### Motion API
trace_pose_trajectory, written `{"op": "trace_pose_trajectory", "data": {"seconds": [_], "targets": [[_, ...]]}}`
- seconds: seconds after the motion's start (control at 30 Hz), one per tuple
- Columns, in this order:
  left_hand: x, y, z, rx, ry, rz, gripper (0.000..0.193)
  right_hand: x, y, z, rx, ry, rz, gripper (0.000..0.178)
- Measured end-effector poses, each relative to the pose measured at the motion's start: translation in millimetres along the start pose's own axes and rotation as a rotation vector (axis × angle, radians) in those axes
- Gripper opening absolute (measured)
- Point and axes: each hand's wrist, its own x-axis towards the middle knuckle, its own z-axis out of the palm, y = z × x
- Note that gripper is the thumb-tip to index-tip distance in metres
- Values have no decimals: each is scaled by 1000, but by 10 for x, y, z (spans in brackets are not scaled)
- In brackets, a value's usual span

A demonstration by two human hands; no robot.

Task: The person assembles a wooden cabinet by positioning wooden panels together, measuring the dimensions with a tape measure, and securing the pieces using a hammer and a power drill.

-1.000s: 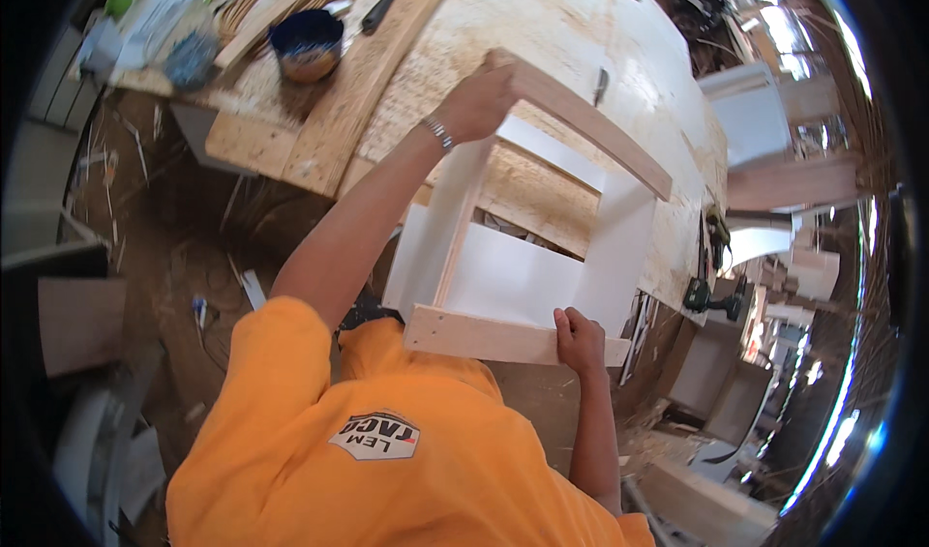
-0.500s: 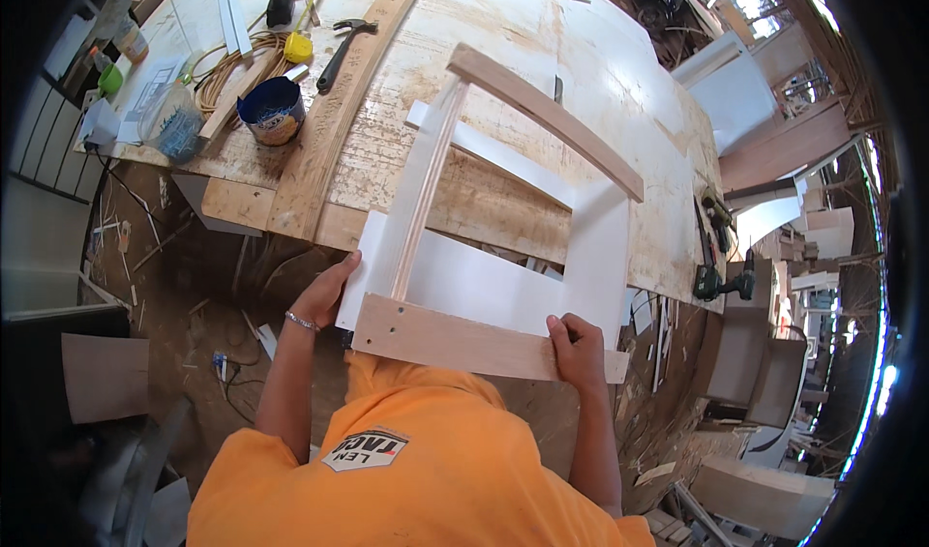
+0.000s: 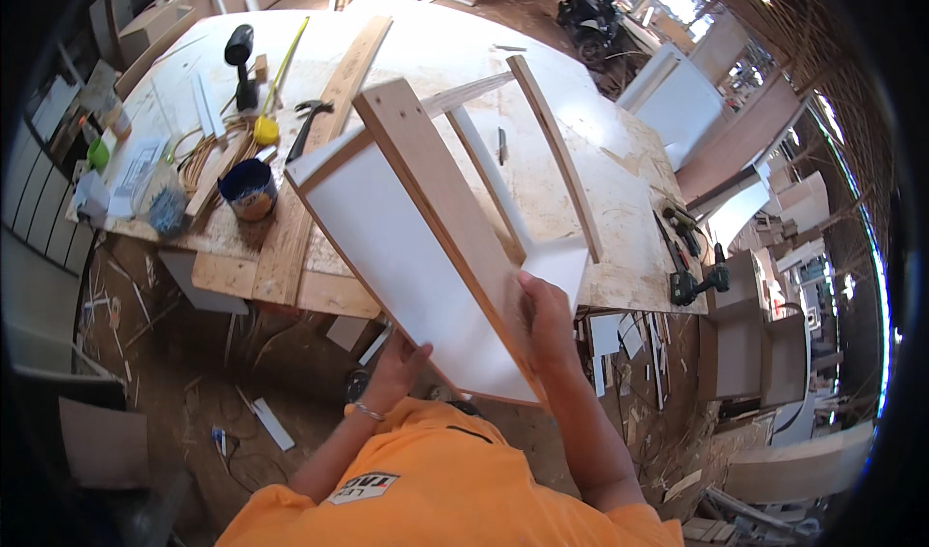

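Note:
A cabinet frame (image 3: 406, 247) of white panels and bare wood rails is tilted over the near edge of the workbench (image 3: 624, 194). My left hand (image 3: 399, 368) is closed on the lower edge of its broad white panel, thumb against the face. My right hand (image 3: 548, 320) grips the near wood rail (image 3: 440, 184) close to its lower end. A second wood rail (image 3: 556, 155) runs along the far side. Screw holes show at the near rail's upper end. The fingers behind the frame are hidden.
On the bench's left lie a claw hammer (image 3: 308, 129), a yellow tape measure (image 3: 265, 129), a dark blue tub (image 3: 248, 191), a long plank (image 3: 360, 59) and a black mallet-like tool (image 3: 242, 63). A cordless drill (image 3: 699, 281) rests at the right edge. Offcuts litter the floor.
The frame has turned and tipped, its near rail swinging from nearly level to steeply slanted. My left hand moved right and down to the panel's lower edge; my right hand still grips the rail.

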Motion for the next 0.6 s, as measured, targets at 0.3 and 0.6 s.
{"op": "trace_pose_trajectory", "data": {"seconds": [0.3, 0.6], "targets": [[847, 679, -529, -157, 377, 320, 44, -21, -51, 374, -609, -259, -653, 50], [1187, 1170, -809, -1, 124, 355, 36, 1166, 827, -2327, 276, 199, -41, 64]]}}
